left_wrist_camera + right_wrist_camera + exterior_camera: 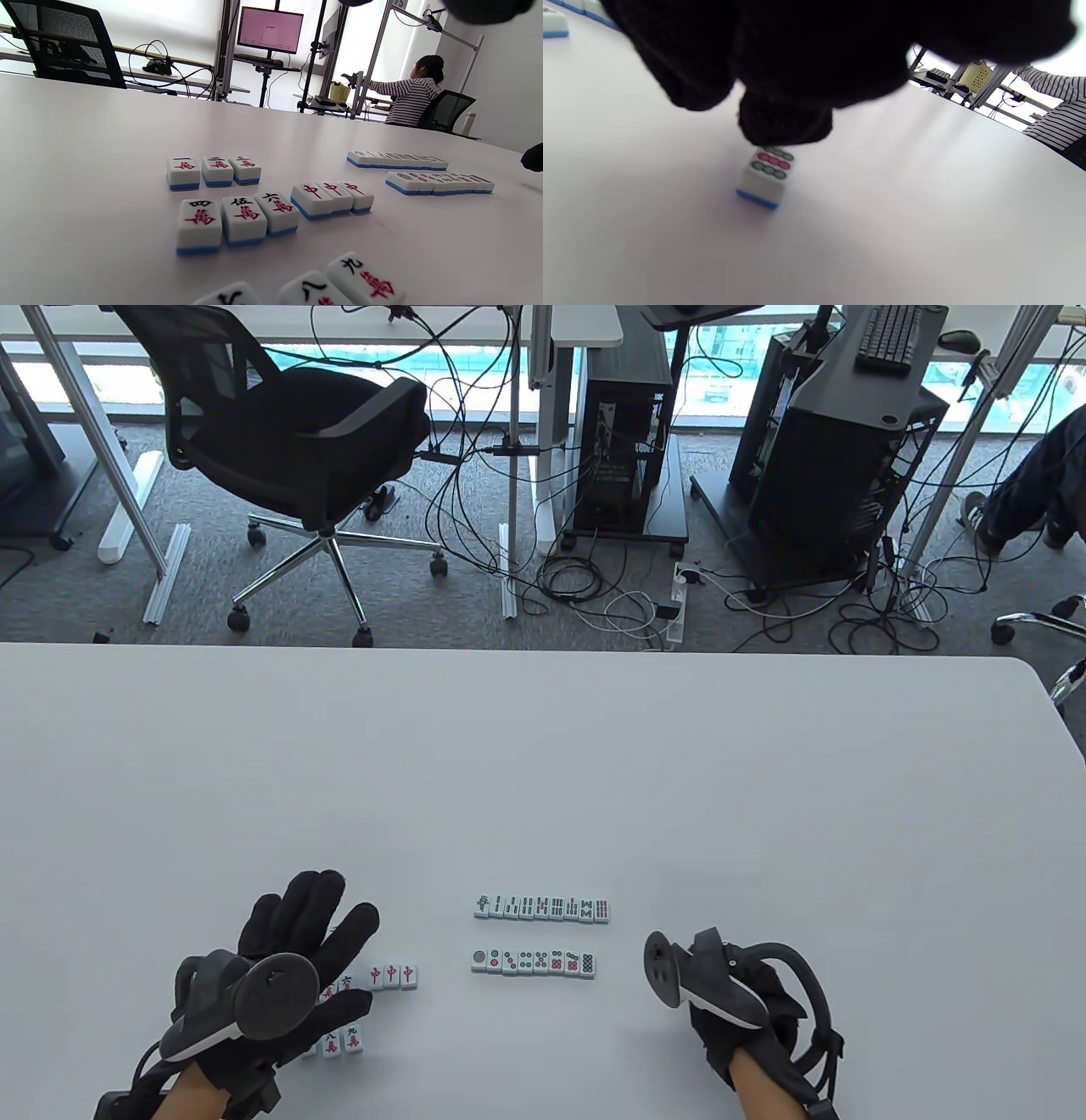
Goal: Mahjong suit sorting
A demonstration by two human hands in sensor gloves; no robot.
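Nine-dots tile [765, 176] lay alone on the table [543, 780], my right hand [747, 993] with a fingertip [785, 123] on it, grip unclear. Left hand [280, 967] spread flat over the character tiles [237, 218]. Next, I judged: slide it onto the dots row [533, 961].

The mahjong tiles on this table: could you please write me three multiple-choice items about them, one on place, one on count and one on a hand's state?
1. Where does the bamboo row lie relative to the circle row?
A. farther from the person
B. nearer the person
C. stacked on it

2. How many red-centre tiles sit side by side?
A. one
B. three
C. six

3. What is the right hand doing with the nine-circle tile?
A. lifting it high
B. a fingertip meets its top as it lies on the table
C. nothing, the tile is far away

Answers:
1 A, the table view shows it higher up.
2 B, the left wrist view shows three.
3 B, per the right wrist view.
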